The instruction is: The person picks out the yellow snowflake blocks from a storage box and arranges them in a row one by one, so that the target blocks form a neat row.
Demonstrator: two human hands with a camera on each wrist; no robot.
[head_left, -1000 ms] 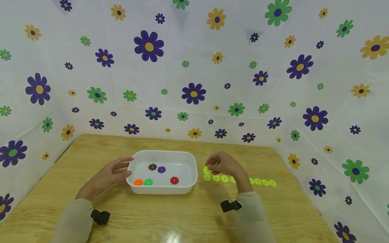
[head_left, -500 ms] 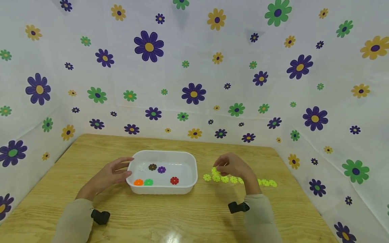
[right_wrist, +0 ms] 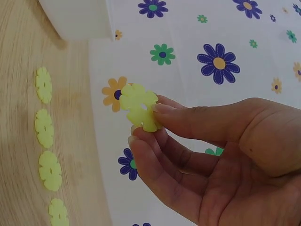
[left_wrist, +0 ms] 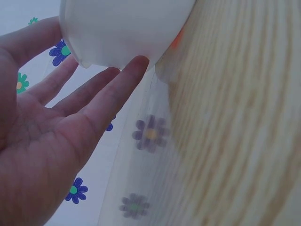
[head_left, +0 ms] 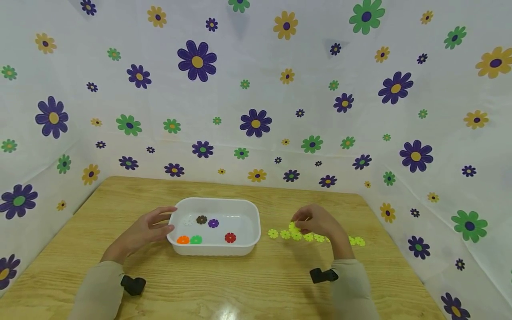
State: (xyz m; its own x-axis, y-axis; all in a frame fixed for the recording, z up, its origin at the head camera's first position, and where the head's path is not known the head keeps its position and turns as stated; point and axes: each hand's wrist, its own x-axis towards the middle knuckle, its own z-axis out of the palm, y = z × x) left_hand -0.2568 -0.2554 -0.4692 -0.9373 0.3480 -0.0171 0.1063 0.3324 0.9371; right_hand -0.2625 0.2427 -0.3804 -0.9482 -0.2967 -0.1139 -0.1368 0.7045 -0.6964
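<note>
My right hand pinches a yellow flower-shaped plastic disc between thumb and fingers. It holds the disc over a row of similar yellow discs on the table; the hand and wrist hide part of that row. My left hand is at the left end of a white plastic basin, its spread fingertips against the outer wall, as the left wrist view shows. Inside the basin lie an orange disc, a green disc, a red disc, a brown disc, a purple disc and a whitish disc.
Both arms reach in over a wooden table. A white cloth printed with flowers stands around its back and sides. Each wrist wears a small black camera, such as the right camera.
My right hand has moved rightward along the yellow row with the disc in its fingers, uncovering the discs at the row's left end. The left hand stays at the basin.
</note>
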